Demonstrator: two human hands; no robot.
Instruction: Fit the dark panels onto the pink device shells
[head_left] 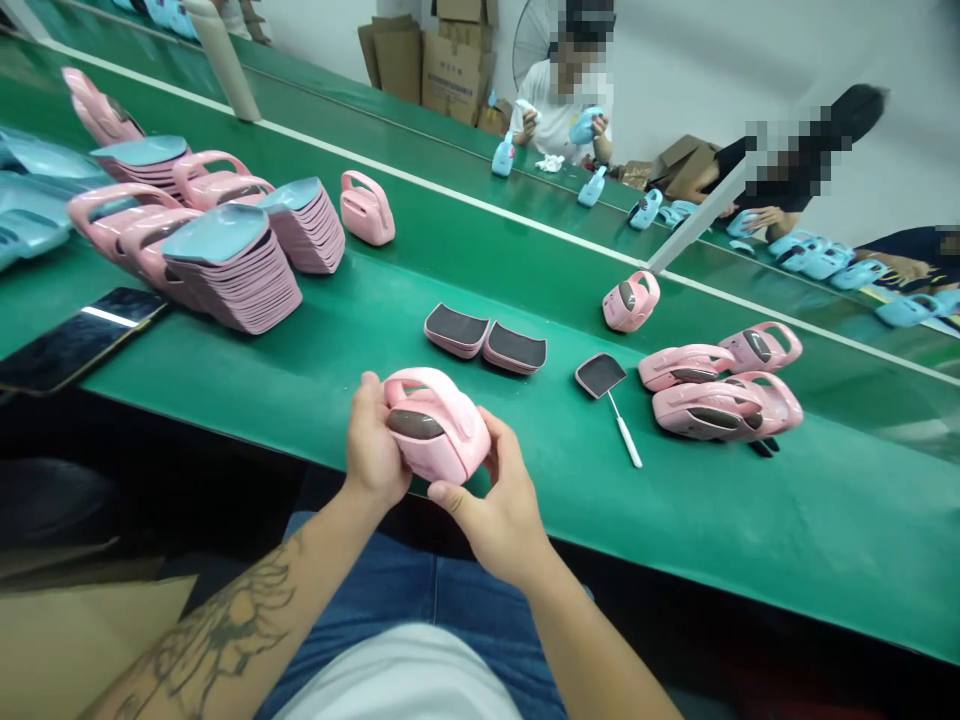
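Note:
Both my hands grip one pink plastic housing [439, 425] with a handle and a dark grey oval insert, held just over the near edge of the green belt [675, 520]. My left hand [373, 450] wraps its left side, thumb near the grey insert. My right hand [495, 505] cups it from below and the right. Two pink trays with dark pads [484, 340] lie on the belt just beyond. A small dark pad on a white stick [609, 395] lies to the right.
Stacks of pink shells topped with blue film [232, 265] and pink handled housings stand at the left, with a black phone [79, 340] near the edge. Several assembled pink units [720, 385] lie at the right. Other people handle blue units [585, 125] across the far belt.

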